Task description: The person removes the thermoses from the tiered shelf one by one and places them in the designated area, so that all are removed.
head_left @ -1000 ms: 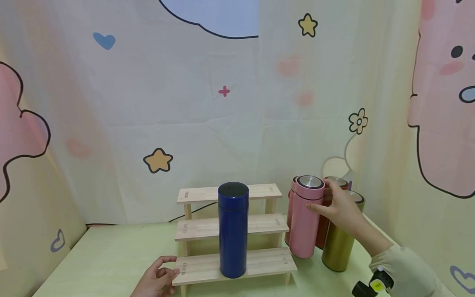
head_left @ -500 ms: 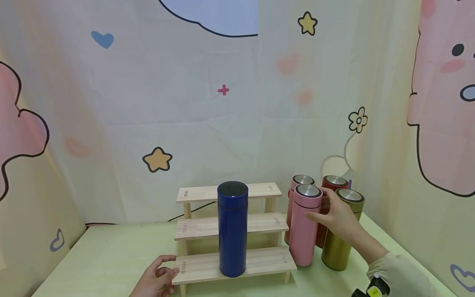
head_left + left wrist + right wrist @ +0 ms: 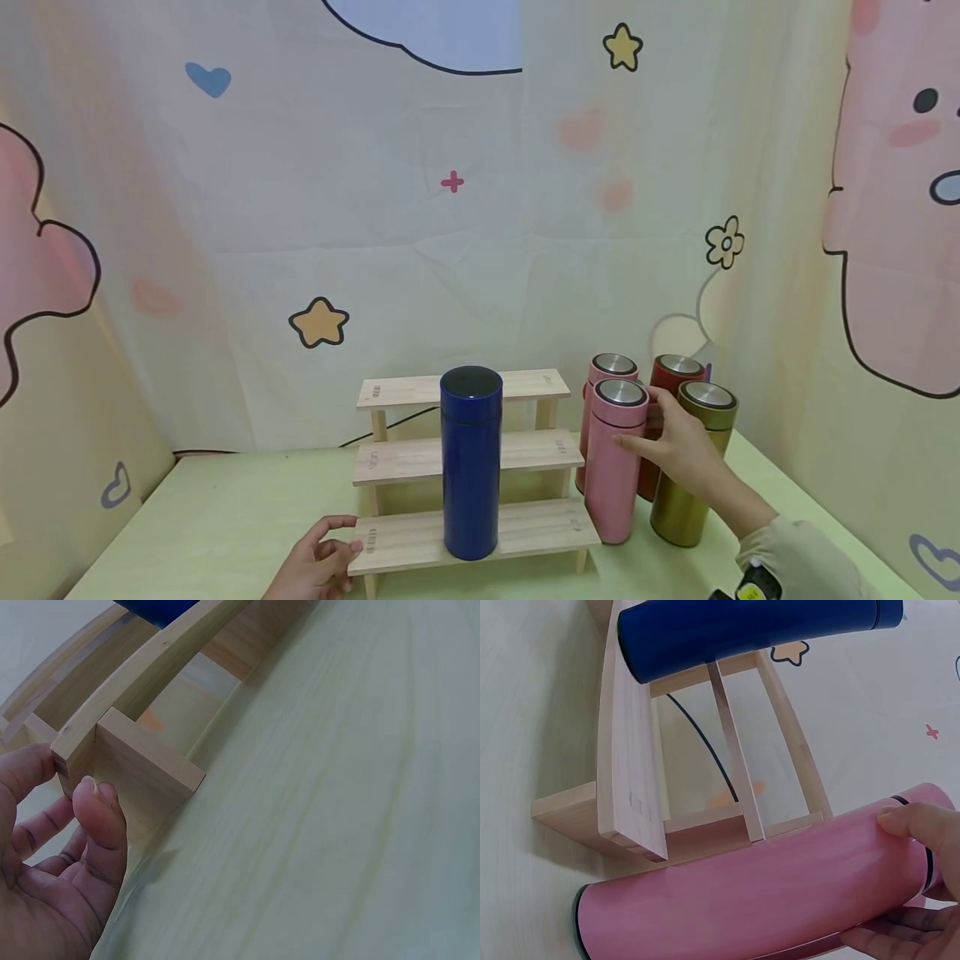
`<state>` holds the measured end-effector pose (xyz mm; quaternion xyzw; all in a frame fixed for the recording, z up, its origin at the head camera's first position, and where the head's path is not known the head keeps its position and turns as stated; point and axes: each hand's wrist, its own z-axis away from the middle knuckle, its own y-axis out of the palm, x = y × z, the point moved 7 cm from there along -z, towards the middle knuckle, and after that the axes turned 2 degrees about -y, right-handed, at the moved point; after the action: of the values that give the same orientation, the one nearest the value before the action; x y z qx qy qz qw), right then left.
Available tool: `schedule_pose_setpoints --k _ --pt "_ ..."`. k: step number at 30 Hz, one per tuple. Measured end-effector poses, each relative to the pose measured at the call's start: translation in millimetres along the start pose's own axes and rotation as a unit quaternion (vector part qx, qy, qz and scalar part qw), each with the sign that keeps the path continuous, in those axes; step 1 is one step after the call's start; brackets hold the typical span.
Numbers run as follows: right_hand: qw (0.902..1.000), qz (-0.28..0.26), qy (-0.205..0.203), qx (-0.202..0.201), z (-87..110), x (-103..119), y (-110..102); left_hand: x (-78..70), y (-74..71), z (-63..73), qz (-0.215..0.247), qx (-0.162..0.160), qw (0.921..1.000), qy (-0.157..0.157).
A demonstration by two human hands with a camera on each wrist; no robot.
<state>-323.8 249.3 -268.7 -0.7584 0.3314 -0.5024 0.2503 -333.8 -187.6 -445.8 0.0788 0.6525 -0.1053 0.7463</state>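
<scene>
A pink thermos flask point(image 3: 615, 475) stands upright at the right of a three-tier wooden shelf stand point(image 3: 536, 533). My right hand point(image 3: 678, 442) grips it near the top, thumb on the side facing me and fingers round the far side. In the right wrist view, that thumb point(image 3: 911, 821) lies just below the cap of the pink thermos flask point(image 3: 750, 885). Upright on the lowest tier is a dark blue thermos flask point(image 3: 471, 475). My left hand point(image 3: 315, 562) holds the left end of that tier, index finger and thumb point(image 3: 101, 814) at its corner.
Behind the gripped flask stand another pink flask point(image 3: 613, 364) and a red one point(image 3: 678, 367), both partly hidden. A gold flask point(image 3: 682, 504) stands to their right, close to my right wrist. A printed cloth point(image 3: 225, 183) hangs behind the pale green table point(image 3: 225, 500).
The front pink flask has come toward me with my right hand, away from the pink one behind it, which now shows more. My left hand and the blue flask stay put.
</scene>
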Motion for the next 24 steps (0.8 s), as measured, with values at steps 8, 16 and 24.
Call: schedule_pose_setpoints --k 8,16,24 --pt "1.0 0.003 0.003 -0.005 1.4 -0.9 0.1 -1.9 0.8 1.9 -0.01 -0.006 0.9999 0.0" --pt "0.9996 0.017 -0.01 -0.02 4.6 2.4 -0.9 0.8 -0.9 0.5 -0.015 -0.015 0.9998 -0.007" --pt "0.9987 0.043 -0.003 -0.028 7.7 3.7 -2.0 1.4 -1.1 1.0 -0.022 -0.024 0.9994 -0.013"
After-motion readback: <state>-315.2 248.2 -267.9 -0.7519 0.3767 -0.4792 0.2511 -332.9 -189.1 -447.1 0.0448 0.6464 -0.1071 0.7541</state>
